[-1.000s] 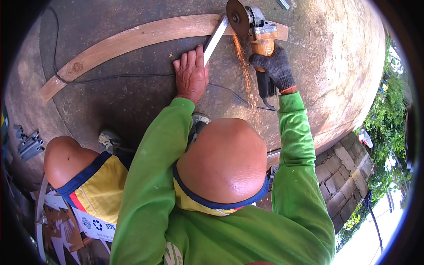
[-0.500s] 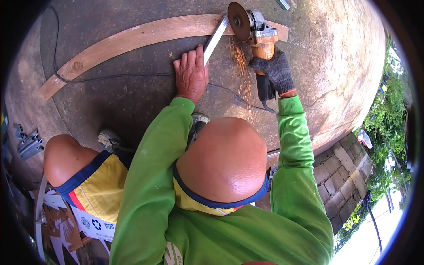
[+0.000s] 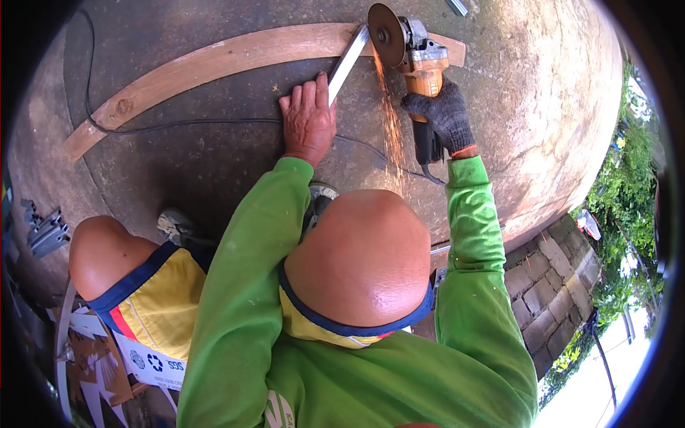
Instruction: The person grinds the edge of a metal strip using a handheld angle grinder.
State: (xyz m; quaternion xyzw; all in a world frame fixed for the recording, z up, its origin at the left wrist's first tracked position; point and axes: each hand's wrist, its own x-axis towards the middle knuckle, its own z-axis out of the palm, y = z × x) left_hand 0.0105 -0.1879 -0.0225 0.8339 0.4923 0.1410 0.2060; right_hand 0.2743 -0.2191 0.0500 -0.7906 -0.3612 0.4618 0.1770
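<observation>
My right hand [image 3: 445, 118], in a grey knit glove, grips an orange and black angle grinder [image 3: 426, 80]. Its brown disc [image 3: 386, 34] meets the far end of a silver metal bar [image 3: 347, 68], and orange sparks [image 3: 389, 121] stream from there back towards me. Bare, my left hand [image 3: 310, 121] is closed on the bar's near end; part of its grip is hidden behind the fingers. Under the bar's far end lies a curved wooden plank [image 3: 228, 57] on the concrete floor.
A black cord [image 3: 193, 123] crosses the plank and floor, passing behind my left hand. Cut metal pieces [image 3: 48, 232] lie at the far left, and another metal piece [image 3: 457, 7] at the top. Stacked grey blocks [image 3: 546, 285] stand at the right, with greenery beyond.
The spark stream has become denser and brighter. My right hand and the grinder have shifted very slightly; my left hand and the bar stay nearly where they were.
</observation>
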